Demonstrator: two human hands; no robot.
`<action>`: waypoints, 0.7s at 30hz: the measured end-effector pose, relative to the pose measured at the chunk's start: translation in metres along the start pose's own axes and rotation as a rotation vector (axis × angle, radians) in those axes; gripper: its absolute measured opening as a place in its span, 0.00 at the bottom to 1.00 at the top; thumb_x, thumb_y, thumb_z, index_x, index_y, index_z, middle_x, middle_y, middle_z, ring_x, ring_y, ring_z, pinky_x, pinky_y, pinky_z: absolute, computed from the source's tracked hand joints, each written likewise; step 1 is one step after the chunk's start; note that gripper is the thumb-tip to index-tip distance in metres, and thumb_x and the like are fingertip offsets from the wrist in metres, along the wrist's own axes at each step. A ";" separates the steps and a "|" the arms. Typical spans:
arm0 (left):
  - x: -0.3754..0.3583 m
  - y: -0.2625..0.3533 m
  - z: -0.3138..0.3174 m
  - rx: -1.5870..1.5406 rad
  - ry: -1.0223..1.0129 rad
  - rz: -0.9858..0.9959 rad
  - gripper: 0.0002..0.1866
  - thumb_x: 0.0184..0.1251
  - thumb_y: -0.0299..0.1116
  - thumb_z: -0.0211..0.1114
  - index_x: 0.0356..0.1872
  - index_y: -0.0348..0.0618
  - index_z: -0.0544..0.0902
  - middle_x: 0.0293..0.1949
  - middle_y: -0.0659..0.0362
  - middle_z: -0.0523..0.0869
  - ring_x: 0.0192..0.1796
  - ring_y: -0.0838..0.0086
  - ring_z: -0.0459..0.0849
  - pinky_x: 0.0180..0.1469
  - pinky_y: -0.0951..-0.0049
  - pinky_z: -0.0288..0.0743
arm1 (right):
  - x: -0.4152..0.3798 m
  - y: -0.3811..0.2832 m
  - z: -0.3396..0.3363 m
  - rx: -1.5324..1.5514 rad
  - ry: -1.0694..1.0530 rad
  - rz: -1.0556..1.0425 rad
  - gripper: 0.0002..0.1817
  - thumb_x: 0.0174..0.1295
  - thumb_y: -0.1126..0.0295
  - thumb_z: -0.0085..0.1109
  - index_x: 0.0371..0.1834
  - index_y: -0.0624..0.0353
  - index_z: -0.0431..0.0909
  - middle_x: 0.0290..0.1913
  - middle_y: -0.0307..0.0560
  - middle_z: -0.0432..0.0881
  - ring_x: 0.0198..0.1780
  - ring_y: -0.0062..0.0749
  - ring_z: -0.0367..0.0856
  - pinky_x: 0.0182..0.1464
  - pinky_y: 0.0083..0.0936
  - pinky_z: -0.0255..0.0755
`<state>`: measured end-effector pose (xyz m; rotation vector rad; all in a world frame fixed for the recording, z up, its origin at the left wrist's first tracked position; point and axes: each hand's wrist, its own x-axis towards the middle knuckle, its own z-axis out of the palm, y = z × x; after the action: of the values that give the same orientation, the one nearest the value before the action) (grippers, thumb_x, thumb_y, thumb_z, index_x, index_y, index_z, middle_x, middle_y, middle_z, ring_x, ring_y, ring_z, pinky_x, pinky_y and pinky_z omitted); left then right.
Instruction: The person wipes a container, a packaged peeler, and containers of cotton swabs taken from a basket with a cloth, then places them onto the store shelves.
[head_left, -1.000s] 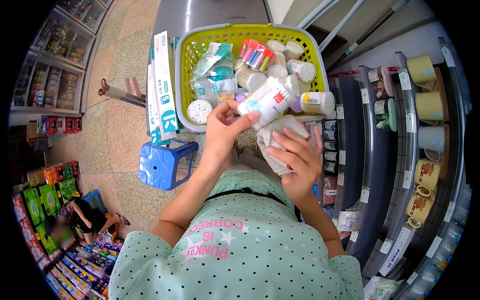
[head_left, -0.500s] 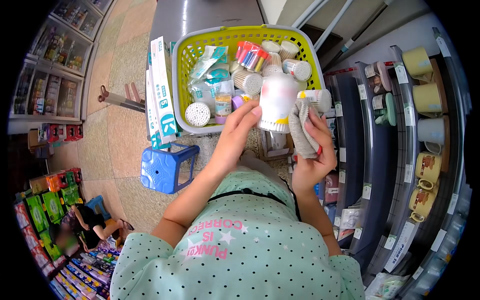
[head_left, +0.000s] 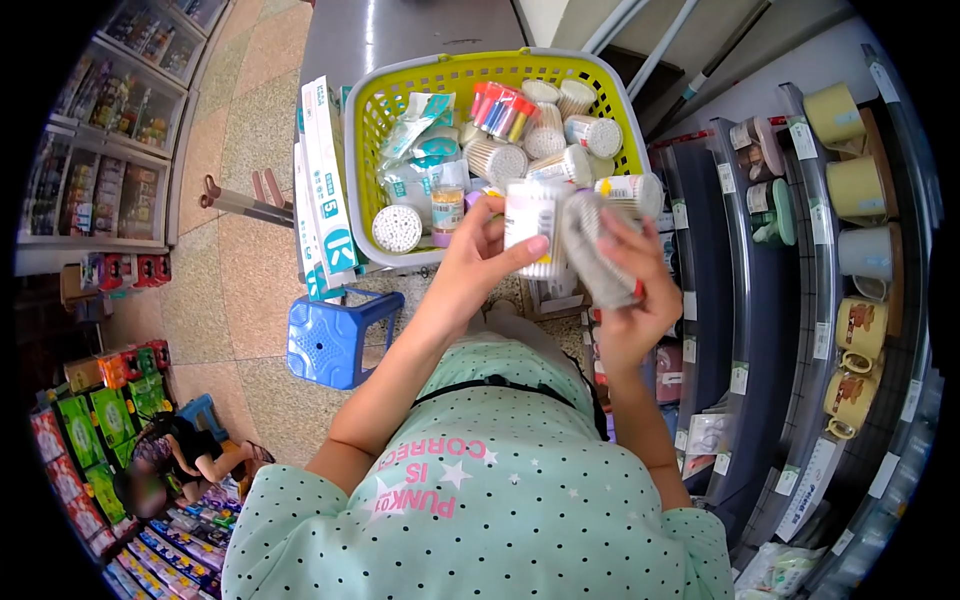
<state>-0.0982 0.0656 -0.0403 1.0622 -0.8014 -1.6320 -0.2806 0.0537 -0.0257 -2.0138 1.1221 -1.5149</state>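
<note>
My left hand [head_left: 487, 252] grips a clear cylindrical container of cotton swabs [head_left: 530, 228] with a white and yellow label, fingers on its left side and thumb across the front. A grey cloth [head_left: 592, 250] is bunched in my right hand [head_left: 640, 275], pressed against or just beside the container's right side; motion blurs it. Behind both hands stands a yellow-green basket with a grey rim [head_left: 385, 75]. In it lie several cotton swab containers [head_left: 497, 160], a tub of colourful sticks [head_left: 503, 110] and plastic packets [head_left: 415, 125].
Long white boxes [head_left: 325, 180] stand left of the basket on a dark table [head_left: 420, 30]. Below them is a blue stool [head_left: 325, 340]. Shelves with mugs [head_left: 858, 330] run along the right. Another person [head_left: 185, 450] is low at the lower left, beside stacked goods.
The swab container has turned in my left hand, so its label side and the thumb now show. My right hand has moved the cloth slightly left and down against it.
</note>
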 end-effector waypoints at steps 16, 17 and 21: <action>-0.003 0.002 -0.006 -0.026 0.049 -0.009 0.29 0.76 0.46 0.63 0.70 0.42 0.70 0.59 0.60 0.82 0.61 0.76 0.80 0.65 0.71 0.71 | -0.003 -0.017 -0.032 -0.037 -0.360 -0.058 0.15 0.53 0.75 0.63 0.41 0.44 0.91 0.48 0.38 0.91 0.53 0.31 0.89 0.74 0.47 0.58; -0.003 0.003 -0.005 -0.038 0.051 -0.034 0.28 0.77 0.46 0.62 0.70 0.43 0.70 0.59 0.61 0.82 0.61 0.77 0.79 0.65 0.72 0.70 | 0.001 -0.015 -0.036 0.004 -0.338 -0.036 0.13 0.54 0.74 0.64 0.41 0.45 0.91 0.48 0.39 0.91 0.52 0.32 0.90 0.74 0.47 0.58; 0.000 -0.007 -0.001 -0.121 -0.045 -0.057 0.24 0.80 0.45 0.59 0.68 0.46 0.70 0.58 0.61 0.81 0.64 0.79 0.75 0.69 0.72 0.64 | 0.006 -0.006 -0.027 -0.103 -0.077 -0.024 0.08 0.62 0.68 0.64 0.41 0.48 0.90 0.51 0.42 0.91 0.54 0.36 0.88 0.74 0.49 0.57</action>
<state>-0.0999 0.0677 -0.0464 0.9738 -0.6979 -1.7351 -0.3027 0.0568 -0.0086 -2.1414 1.1716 -1.4043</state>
